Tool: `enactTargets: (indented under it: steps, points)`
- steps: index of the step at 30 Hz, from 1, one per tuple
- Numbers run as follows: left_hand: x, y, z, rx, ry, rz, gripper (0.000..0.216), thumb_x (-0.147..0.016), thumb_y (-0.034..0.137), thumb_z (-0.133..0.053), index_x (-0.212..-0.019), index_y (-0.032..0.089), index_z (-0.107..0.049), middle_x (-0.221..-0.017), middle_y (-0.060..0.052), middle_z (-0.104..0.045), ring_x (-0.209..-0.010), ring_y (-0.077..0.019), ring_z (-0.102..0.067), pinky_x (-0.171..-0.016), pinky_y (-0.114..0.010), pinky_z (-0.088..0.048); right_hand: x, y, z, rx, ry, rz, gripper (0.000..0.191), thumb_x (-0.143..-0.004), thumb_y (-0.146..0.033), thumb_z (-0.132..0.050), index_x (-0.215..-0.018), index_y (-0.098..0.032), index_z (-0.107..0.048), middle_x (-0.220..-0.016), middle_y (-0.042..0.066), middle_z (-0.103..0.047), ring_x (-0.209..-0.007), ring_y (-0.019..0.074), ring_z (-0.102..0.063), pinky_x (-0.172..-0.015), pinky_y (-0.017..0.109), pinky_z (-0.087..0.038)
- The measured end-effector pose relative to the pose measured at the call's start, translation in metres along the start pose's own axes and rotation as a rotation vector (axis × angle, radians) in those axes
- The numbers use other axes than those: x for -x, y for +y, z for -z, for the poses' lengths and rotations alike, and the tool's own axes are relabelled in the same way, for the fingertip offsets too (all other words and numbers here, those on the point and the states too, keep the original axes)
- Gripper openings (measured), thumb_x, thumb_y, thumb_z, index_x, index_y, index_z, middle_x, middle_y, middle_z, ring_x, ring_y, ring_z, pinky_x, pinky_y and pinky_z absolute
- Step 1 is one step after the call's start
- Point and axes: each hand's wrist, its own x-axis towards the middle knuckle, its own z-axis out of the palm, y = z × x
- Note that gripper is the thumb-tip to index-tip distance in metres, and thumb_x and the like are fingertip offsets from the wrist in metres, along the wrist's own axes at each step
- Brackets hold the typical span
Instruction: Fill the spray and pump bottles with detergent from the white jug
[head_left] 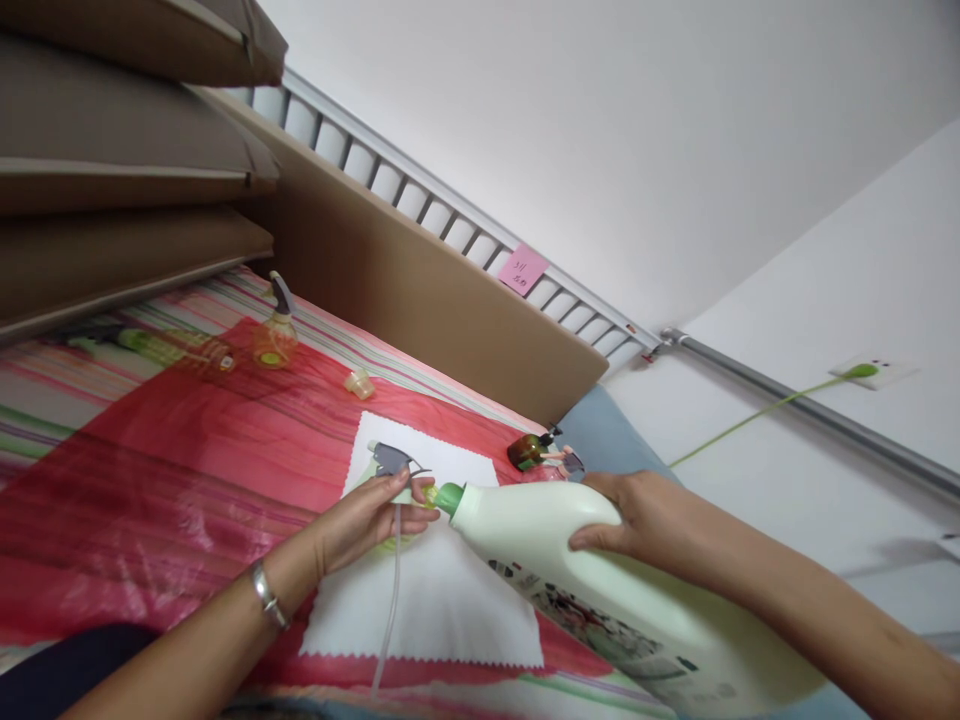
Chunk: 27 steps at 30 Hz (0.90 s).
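My right hand [637, 515] grips the body of a large white jug [600, 580] with a green neck, tilted so its spout points left. My left hand [367, 515] is closed around a small pale-green spray bottle [394, 490], held right at the jug's spout; its grey trigger head [390, 458] sits beside the fingers and a thin clear tube [391, 600] hangs down. Both are over a white cloth [450, 600] on a red sheet [150, 470].
Farther back on the red sheet lie a yellowish spray bottle [276, 335], a long green bottle [161, 347], a small clear cap [360, 383] and a dark green sprayer [534, 452]. Brown cushions [112, 180] stack at left; a brown headboard [420, 290] runs behind.
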Motion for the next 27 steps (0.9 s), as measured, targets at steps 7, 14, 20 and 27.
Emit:
enactTargets:
  steps: [7,14,20,27]
  points:
    - [-0.0005,-0.0007,0.0008,0.0,-0.009,0.004,0.032,-0.083,0.042,-0.049,-0.081,0.013,-0.063,-0.133,-0.013,-0.043,-0.102,-0.0273,-0.059,-0.084,-0.034,-0.046,0.0002,0.0001,-0.0001,-0.007,-0.001,-0.006,0.042,-0.069,-0.058,-0.055,-0.093,-0.025,-0.062,-0.081,0.005,-0.068,-0.073,0.0244,-0.062,-0.056,0.028,-0.043]
    - [0.0003,0.0006,-0.001,-0.001,-0.005,0.003,0.031,-0.084,0.04,-0.048,-0.08,0.012,-0.062,-0.131,-0.013,-0.045,-0.103,-0.0276,-0.059,-0.084,-0.034,-0.046,-0.001,0.0002,0.0014,-0.025,-0.01,0.011,0.04,-0.069,-0.057,-0.056,-0.094,-0.026,-0.062,-0.081,0.004,-0.069,-0.072,0.0233,-0.062,-0.055,0.027,-0.043]
    - [0.0004,0.0002,-0.0005,0.006,-0.001,-0.002,0.03,-0.082,0.041,-0.051,-0.083,0.013,-0.063,-0.13,-0.013,-0.046,-0.1,-0.0274,-0.06,-0.086,-0.037,-0.045,-0.0014,-0.0015,0.0021,0.015,0.004,0.007,0.043,-0.068,-0.058,-0.055,-0.093,-0.024,-0.063,-0.08,0.006,-0.068,-0.073,0.0252,-0.062,-0.055,0.028,-0.043]
    - [0.0003,0.0005,-0.0006,-0.01,0.0,0.001,0.033,-0.084,0.041,-0.048,-0.08,0.012,-0.064,-0.133,-0.012,-0.042,-0.102,-0.028,-0.059,-0.083,-0.034,-0.047,-0.002,0.0015,0.0012,-0.018,-0.002,0.024,0.04,-0.069,-0.057,-0.056,-0.097,-0.028,-0.061,-0.082,0.003,-0.069,-0.072,0.0225,-0.062,-0.055,0.026,-0.044]
